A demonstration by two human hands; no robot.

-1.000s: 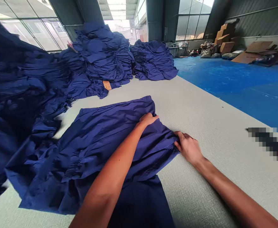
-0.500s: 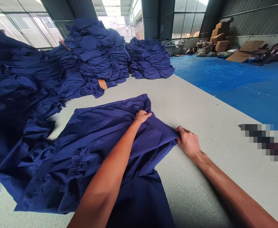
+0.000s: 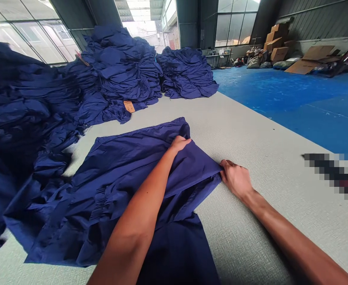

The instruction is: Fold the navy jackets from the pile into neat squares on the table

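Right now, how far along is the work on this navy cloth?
The navy cloth already looks straight along its far edge. In hand: the right hand grips a corner; the left hand rests on top. Probably left: smoothing creases around the gathered section.

Daylight through the windows [image 3: 236, 23] (nearly blown out); left edge seems stretched, soft.

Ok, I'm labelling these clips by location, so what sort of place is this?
Probably a garment workshop: heaped navy clothing, a long pale worktable and stacked cardboard boxes.
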